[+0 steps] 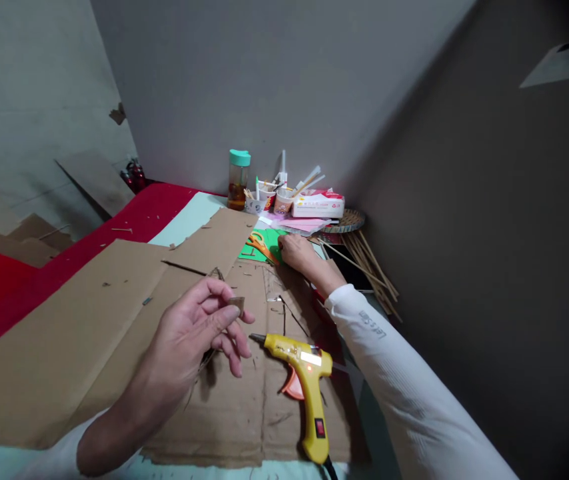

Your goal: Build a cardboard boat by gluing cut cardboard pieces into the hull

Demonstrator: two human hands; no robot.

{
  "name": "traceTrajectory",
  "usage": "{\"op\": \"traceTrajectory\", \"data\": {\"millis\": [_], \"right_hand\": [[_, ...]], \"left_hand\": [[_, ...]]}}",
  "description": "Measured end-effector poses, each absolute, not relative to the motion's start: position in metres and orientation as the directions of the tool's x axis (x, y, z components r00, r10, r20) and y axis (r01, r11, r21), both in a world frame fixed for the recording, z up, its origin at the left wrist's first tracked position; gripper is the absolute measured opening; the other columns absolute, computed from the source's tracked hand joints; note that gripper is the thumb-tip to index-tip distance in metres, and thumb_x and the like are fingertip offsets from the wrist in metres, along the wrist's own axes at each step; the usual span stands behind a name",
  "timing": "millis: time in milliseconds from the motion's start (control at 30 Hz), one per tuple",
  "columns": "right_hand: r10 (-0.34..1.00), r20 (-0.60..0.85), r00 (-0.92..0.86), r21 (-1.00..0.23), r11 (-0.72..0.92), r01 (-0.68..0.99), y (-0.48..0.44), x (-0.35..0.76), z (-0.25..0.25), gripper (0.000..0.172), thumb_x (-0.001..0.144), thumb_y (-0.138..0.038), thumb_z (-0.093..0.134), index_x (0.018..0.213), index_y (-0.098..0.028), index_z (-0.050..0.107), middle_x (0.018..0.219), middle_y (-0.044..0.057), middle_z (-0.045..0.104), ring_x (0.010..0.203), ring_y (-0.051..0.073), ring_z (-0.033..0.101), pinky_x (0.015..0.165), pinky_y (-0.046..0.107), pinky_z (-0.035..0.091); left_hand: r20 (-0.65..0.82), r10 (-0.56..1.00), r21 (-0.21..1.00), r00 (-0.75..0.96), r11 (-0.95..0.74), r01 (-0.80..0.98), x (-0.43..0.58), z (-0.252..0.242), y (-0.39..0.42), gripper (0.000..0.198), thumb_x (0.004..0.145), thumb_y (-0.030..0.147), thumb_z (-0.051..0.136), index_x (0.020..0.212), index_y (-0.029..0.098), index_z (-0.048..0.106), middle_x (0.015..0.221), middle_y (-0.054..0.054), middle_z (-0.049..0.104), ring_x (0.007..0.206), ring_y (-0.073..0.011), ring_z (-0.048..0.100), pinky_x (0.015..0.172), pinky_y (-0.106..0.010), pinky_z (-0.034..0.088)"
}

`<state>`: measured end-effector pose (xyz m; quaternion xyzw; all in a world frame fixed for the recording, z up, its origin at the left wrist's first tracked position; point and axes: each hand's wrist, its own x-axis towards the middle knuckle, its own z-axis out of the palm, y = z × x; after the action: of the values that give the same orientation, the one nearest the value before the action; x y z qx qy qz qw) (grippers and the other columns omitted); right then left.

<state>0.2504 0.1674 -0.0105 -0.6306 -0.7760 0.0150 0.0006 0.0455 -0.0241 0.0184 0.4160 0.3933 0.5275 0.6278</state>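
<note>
My left hand (192, 327) pinches a small brown piece of cardboard (236, 304) between thumb and forefinger, above the cardboard sheet (229, 413). Its other fingers are loosely spread. Farther off, my right hand (300, 256) is curled over the right edge of a green sheet (270, 238), its fingertips mostly hidden. Just left of it lie orange-handled scissors (260, 247). Nearer to me, a yellow glue gun (309, 377) rests on its side on the cardboard, its nozzle toward my left hand and a small light glowing on its body.
Behind stand a bottle with a teal lid (238, 180), paper cups of sticks and pens (283, 202) and a tissue pack (318, 205). Thin wooden strips (372, 273) lie at the right by the wall. Cardboard scraps (106, 285) dot the sheets. Red cloth (164, 207) covers the far left.
</note>
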Motion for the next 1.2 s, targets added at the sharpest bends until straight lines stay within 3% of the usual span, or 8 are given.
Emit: {"op": "traceTrajectory", "data": {"millis": [233,333,467,533,667,767,967,1200], "right_hand": [[0.970,0.119,-0.213,-0.182,0.232,0.955,0.116,0.279,0.046,0.017,0.101,-0.023,0.061,0.112,-0.013,0.069,0.109,0.008,0.073,0.101,0.023,0.069,0.091,0.039,0.056],[0.949,0.047,-0.312,-0.301,0.312,0.901,0.049,0.310,0.074,0.013,0.098,-0.022,0.061,0.093,-0.016,0.072,0.087,0.003,0.074,0.082,0.019,0.070,0.072,0.027,0.054],[0.756,-0.057,-0.652,-0.680,0.449,0.580,-0.040,0.332,0.089,0.018,0.100,-0.031,0.062,0.091,-0.022,0.074,0.085,0.000,0.077,0.078,0.015,0.072,0.072,0.021,0.054],[0.812,0.021,-0.583,-0.703,0.427,0.569,-0.063,0.326,0.084,0.010,0.097,-0.031,0.069,0.097,-0.024,0.076,0.084,-0.001,0.077,0.075,0.013,0.072,0.070,0.019,0.053],[0.932,0.105,-0.348,-0.816,0.281,0.506,-0.062,0.289,0.061,0.013,0.096,-0.033,0.071,0.099,-0.021,0.075,0.088,0.001,0.077,0.076,0.015,0.069,0.069,0.022,0.052],[0.923,0.085,-0.375,-0.914,0.223,0.340,-0.049,0.261,0.045,0.020,0.092,-0.033,0.075,0.106,-0.019,0.071,0.087,0.001,0.074,0.076,0.015,0.068,0.069,0.023,0.052],[0.932,0.111,-0.346,-0.902,0.241,0.358,-0.043,0.246,0.029,0.022,0.097,-0.034,0.067,0.083,-0.018,0.065,0.070,-0.003,0.065,0.065,0.011,0.060,0.061,0.022,0.043],[0.919,0.161,-0.361,-0.806,0.334,0.489,-0.022,0.277,0.039,0.032,0.105,-0.035,0.055,0.082,-0.017,0.069,0.073,0.000,0.070,0.064,0.012,0.062,0.060,0.022,0.043]], "left_hand": [[-0.055,0.991,0.933,0.121,0.094,-0.346,0.042,0.020,-0.027,0.017,0.084,0.025,0.079,0.094,0.016,0.069,0.070,0.000,0.074,0.043,-0.0097,0.061,0.035,-0.018,0.053],[-0.044,0.988,0.943,0.147,0.090,-0.320,0.040,0.019,-0.031,0.016,0.088,0.026,0.075,0.100,0.016,0.076,0.065,0.000,0.072,0.046,-0.0102,0.061,0.038,-0.016,0.052],[-0.003,0.979,0.968,0.206,0.055,-0.247,0.039,0.016,-0.034,0.021,0.094,0.023,0.068,0.111,0.018,0.077,0.052,0.004,0.066,0.043,-0.0077,0.059,0.061,-0.020,0.061],[0.015,0.972,0.976,0.236,0.037,-0.215,0.041,0.015,-0.035,0.022,0.095,0.022,0.067,0.114,0.017,0.075,0.052,0.005,0.066,0.044,-0.0073,0.060,0.068,-0.021,0.062],[0.030,0.959,0.980,0.282,0.028,-0.198,0.047,0.016,-0.035,0.017,0.093,0.023,0.069,0.110,0.019,0.068,0.058,0.005,0.068,0.045,-0.0111,0.063,0.046,-0.020,0.056],[0.015,0.953,0.982,0.302,0.043,-0.185,0.050,0.016,-0.035,0.014,0.090,0.021,0.071,0.100,0.020,0.061,0.060,0.005,0.070,0.043,-0.0115,0.063,0.042,-0.020,0.054],[-0.023,0.949,0.995,0.313,0.052,-0.086,0.053,0.012,-0.038,0.010,0.090,0.023,0.070,0.091,0.018,0.062,0.052,0.003,0.067,0.040,-0.0101,0.060,0.042,-0.016,0.051],[-0.180,0.946,0.973,0.268,0.211,-0.091,0.053,0.010,-0.040,0.015,0.088,0.032,0.072,0.091,0.018,0.064,0.067,-0.002,0.073,0.040,-0.0116,0.058,0.035,-0.020,0.050]]}}
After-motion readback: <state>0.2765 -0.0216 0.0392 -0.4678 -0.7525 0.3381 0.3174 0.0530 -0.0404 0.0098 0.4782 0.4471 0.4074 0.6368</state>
